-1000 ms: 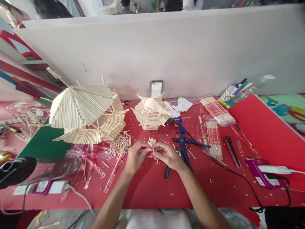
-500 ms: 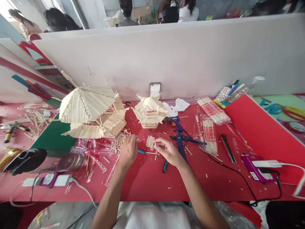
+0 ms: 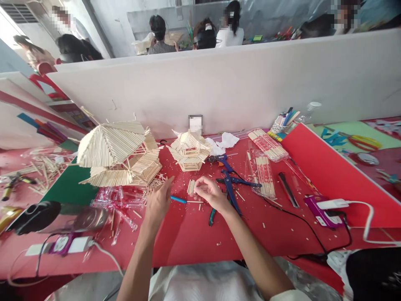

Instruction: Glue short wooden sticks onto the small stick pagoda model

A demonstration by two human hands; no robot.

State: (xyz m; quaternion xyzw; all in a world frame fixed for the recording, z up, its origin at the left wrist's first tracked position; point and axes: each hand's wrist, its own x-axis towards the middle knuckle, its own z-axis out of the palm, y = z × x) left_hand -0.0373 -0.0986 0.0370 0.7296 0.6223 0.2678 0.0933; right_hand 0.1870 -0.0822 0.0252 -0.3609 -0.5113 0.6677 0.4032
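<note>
My right hand [image 3: 212, 194] is closed, thumb and fingertips pinched on a short wooden stick whose outline is mostly hidden by the fingers. Just beyond those fingertips lies a small row of short wooden sticks [image 3: 191, 186]. My left hand [image 3: 158, 200] is off to the left above the table, index finger stretched out and nothing seen in it. Between the hands a blue pen-like tool [image 3: 178, 200] lies flat. Behind them stands a small pavilion model made of sticks [image 3: 191, 155], and at left a larger stick pavilion [image 3: 114, 146] with a wide pitched roof.
Blue glue gun [image 3: 223, 161], blue-handled pliers [image 3: 232, 188] and a box cutter [image 3: 288, 190] lie right of my hands. Bagged sticks [image 3: 266, 173] are beyond. Cords run from the purple power strip [image 3: 324, 212]. Plastic wrappers [image 3: 117, 198] and stick scraps lie left. A white partition [image 3: 219, 83] stands behind.
My left hand has drawn away leftward from the right, its index finger now straighter. The right hand stays beside the row of sticks. The whole view has shifted slightly.
</note>
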